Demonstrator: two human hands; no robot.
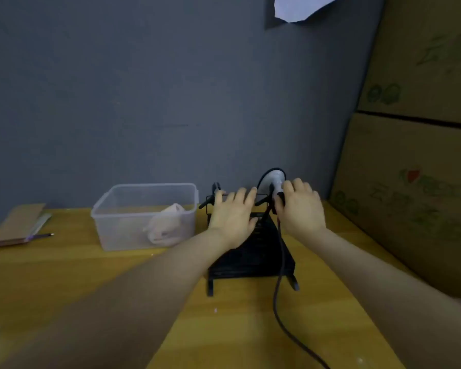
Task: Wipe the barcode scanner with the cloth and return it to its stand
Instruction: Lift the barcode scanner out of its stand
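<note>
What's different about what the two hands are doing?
The right hand is wrapped around the barcode scanner, while the left hand holds nothing and lies flat with fingers spread on the black stand. The right hand is beside the cable; the left hand is nearer the clear box holding the cloth. Both hands are bare and reach over the stand.

Left hand (pixel 230 218) flat (right hand (pixel 300 209) curled)

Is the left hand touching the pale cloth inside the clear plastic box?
Apart. The head view shows the left hand on the black wire stand, while the pale cloth lies in the clear plastic box, with bare box wall between them.
</note>
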